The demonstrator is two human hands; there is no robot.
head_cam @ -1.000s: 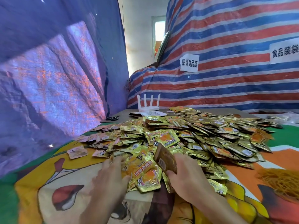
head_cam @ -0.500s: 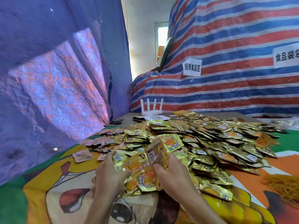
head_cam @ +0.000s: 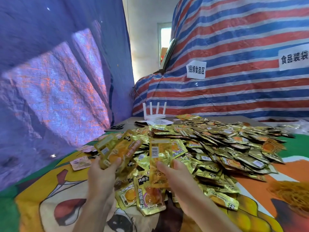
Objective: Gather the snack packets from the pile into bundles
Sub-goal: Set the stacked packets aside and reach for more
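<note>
A big pile of gold snack packets (head_cam: 217, 144) covers the cartoon-printed cloth (head_cam: 50, 190) in front of me. My left hand (head_cam: 102, 174) holds up a fanned handful of packets (head_cam: 117, 148), thumb across their fronts, above the pile's near left edge. My right hand (head_cam: 177, 174) pinches a single gold packet (head_cam: 159, 158) upright, barcode side toward me. Loose packets (head_cam: 147, 196) with orange pictures lie flat between my wrists.
A white router (head_cam: 154, 113) with several antennas, a QR-code sheet (head_cam: 159, 122) and black scissors (head_cam: 117, 126) sit at the table's far edge. A tangle of yellow rubber bands (head_cam: 291, 193) lies at right. Blue tarp hangs left; striped tarp with paper signs rises behind.
Both hands have lifted off the pile. The left hand now holds several packets raised and fanned; the right hand has raised its single packet upright beside them.
</note>
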